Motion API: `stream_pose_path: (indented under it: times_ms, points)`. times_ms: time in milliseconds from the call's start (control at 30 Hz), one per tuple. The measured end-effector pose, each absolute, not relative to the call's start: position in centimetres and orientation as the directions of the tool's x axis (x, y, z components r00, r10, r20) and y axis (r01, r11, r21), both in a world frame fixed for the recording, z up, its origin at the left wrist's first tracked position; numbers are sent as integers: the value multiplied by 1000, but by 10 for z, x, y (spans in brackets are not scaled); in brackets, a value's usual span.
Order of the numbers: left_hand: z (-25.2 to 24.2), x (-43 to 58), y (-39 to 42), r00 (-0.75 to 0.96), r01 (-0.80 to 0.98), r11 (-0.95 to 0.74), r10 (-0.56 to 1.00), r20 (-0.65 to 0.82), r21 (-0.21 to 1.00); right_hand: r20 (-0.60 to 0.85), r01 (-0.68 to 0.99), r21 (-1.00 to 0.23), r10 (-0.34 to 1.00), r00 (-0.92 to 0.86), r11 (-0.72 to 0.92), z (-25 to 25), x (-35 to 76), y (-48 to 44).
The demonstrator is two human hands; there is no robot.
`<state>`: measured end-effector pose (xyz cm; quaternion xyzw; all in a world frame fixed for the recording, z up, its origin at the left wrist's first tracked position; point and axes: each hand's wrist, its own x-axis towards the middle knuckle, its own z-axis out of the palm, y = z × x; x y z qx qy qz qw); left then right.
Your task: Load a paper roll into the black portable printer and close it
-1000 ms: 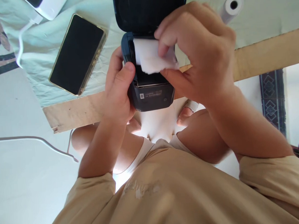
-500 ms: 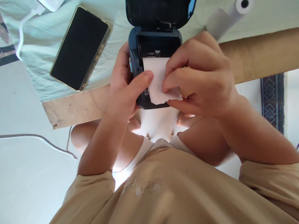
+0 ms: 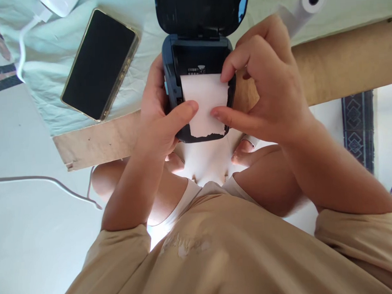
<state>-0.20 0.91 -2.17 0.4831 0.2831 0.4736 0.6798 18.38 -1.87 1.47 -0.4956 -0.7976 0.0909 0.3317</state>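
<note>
A small dark-blue printer is held near the bench edge, its black lid swung up and back. My left hand wraps round the printer's left side, its thumb pressing on a white paper piece. The paper lies flat over the printer's interior, with ragged torn edges at its bottom and right. My right hand is at the right side with thumb and index finger spread apart. Its thumb tip rests on the paper's lower right, and its index fingertip touches near the upper right corner.
A phone lies on the pale green cloth at the left, beside a white plug and cable. A white paper roll lies at the back right. The wooden board edge runs across the front.
My right hand has let go of the bunched paper and spread its fingers; the paper now lies flatter. The left hand keeps hold of the printer. The view has shifted slightly.
</note>
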Motion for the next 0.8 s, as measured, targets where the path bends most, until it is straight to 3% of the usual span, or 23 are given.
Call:
stream_pose_path:
  times_ms: [100, 233, 433, 500, 600, 700, 800]
  points:
    - [-30, 0, 11, 350, -399, 24, 928, 128, 917, 452, 666, -540, 844, -287, 516, 10, 186, -16]
    - [-28, -1, 11, 352, -309, 10, 930, 105, 951, 550, 528, -707, 835, -10, 471, 3, 188, -9]
    - [-34, -6, 15, 370, -222, -2, 925, 87, 975, 474, 234, -863, 878, 72, 447, 12, 179, -4]
    - [-41, -6, 18, 367, -236, -19, 924, 107, 972, 499, 227, -853, 862, 90, 470, 15, 176, -4]
    - [-46, -6, 18, 355, -282, -52, 922, 154, 958, 534, 348, -799, 845, 36, 490, 14, 177, -4]
    - [-37, -6, 12, 333, -275, -13, 937, 108, 961, 540, 467, -709, 833, -123, 528, 9, 184, -4]
    - [-20, -7, 6, 361, -238, 67, 932, 25, 969, 511, 483, -648, 806, -298, 589, 6, 190, -3]
